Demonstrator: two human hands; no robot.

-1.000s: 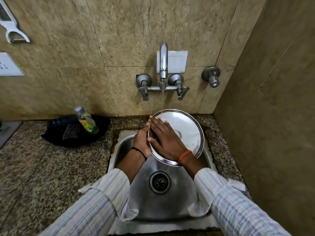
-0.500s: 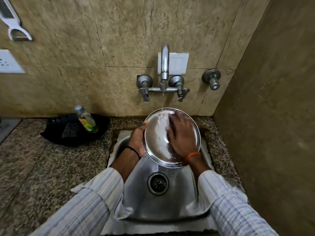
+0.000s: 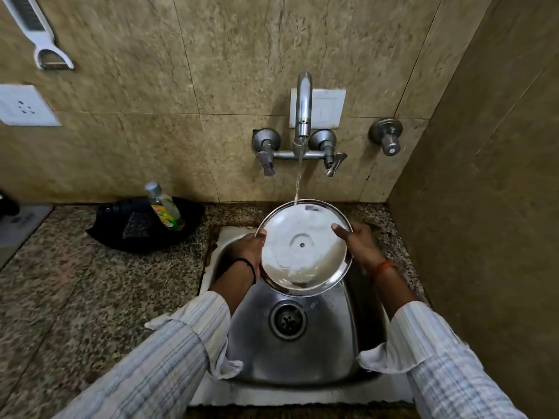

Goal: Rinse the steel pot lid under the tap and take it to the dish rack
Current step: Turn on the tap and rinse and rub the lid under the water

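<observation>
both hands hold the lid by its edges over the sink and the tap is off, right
Not quite: the tap is running, its stream landing on the lid's far rim. The head view shows it. The left hand and right hand do hold its edges over the sink.

A bottle (image 3: pixel 165 208) leans in a black tray (image 3: pixel 121 229); a peeler (image 3: pixel 40 37) hangs above a socket (image 3: pixel 25 105).
</observation>
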